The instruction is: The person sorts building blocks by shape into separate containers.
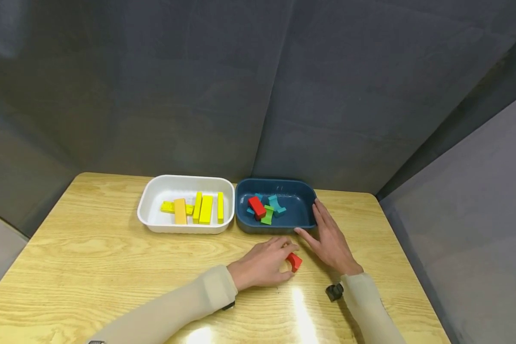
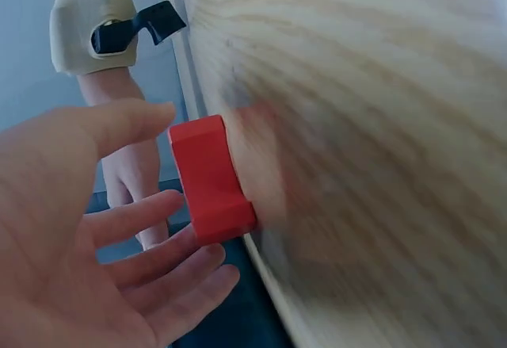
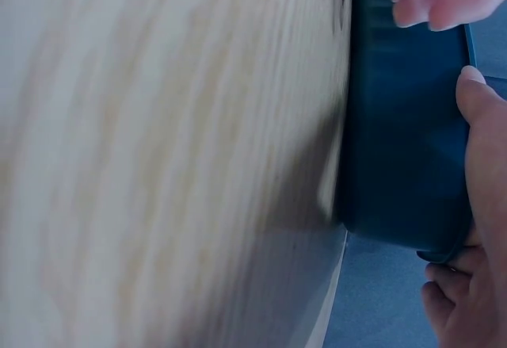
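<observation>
- The blue tray sits toward the far edge of the wooden surface and serves as the landmark here
- The red block lies on the surface just in front of the blue tray's near wall, outside it; in the left wrist view the red block shows a notch cut into one long side
- The left hand rests on the surface in front of the blue tray, fingers loosely curled around the red block's left side; the left wrist view shows the thumb and fingers spread beside the block, close to or touching it, not clamped on it
- The right hand lies flat at the blue tray's right near corner, fingers straight, fingertips touching the tray's wall and thumb pointing along its front; it grips nothing
- Inside the blue tray lie a second red piece, a green piece and teal pieces, bunched toward its left half
- Touching the blue tray's left side stands a white tray holding yellow bars and one orange-yellow bar
</observation>
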Demonstrator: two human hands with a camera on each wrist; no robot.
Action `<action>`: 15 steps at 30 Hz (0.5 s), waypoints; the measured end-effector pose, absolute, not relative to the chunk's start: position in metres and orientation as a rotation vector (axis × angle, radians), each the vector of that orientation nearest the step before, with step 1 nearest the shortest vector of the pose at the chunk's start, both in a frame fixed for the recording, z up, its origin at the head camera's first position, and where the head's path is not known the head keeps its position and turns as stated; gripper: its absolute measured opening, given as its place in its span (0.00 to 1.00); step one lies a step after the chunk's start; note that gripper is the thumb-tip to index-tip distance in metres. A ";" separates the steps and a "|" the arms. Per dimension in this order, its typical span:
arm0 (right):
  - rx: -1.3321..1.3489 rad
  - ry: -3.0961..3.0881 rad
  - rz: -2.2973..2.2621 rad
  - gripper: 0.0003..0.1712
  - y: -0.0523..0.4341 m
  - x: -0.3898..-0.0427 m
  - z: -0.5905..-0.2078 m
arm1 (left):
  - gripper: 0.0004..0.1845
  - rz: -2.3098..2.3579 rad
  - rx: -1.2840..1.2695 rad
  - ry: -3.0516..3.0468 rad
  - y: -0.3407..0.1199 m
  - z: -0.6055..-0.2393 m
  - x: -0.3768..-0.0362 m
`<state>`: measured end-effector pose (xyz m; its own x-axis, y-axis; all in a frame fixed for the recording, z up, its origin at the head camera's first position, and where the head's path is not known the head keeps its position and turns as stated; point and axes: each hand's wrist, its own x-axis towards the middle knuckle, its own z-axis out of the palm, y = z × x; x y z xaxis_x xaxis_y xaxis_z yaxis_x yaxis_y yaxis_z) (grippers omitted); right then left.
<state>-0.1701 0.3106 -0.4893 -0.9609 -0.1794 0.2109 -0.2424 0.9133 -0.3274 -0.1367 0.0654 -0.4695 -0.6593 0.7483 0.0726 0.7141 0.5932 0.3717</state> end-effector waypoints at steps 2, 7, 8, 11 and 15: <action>0.320 -2.898 0.533 0.59 0.310 -0.170 -0.489 | 0.33 0.557 1.260 2.733 0.068 -0.472 -0.137; 0.311 -2.907 0.535 0.60 0.310 -0.170 -0.489 | 0.28 0.521 1.279 2.762 0.072 -0.477 -0.137; 0.310 -2.908 0.534 0.60 0.310 -0.170 -0.489 | 0.27 0.517 1.280 2.769 0.072 -0.477 -0.136; 0.306 -2.911 0.535 0.60 0.310 -0.171 -0.489 | 0.25 0.525 1.282 2.788 0.074 -0.478 -0.136; 0.302 -2.914 0.542 0.61 0.311 -0.171 -0.489 | 0.24 0.529 1.287 2.817 0.077 -0.479 -0.134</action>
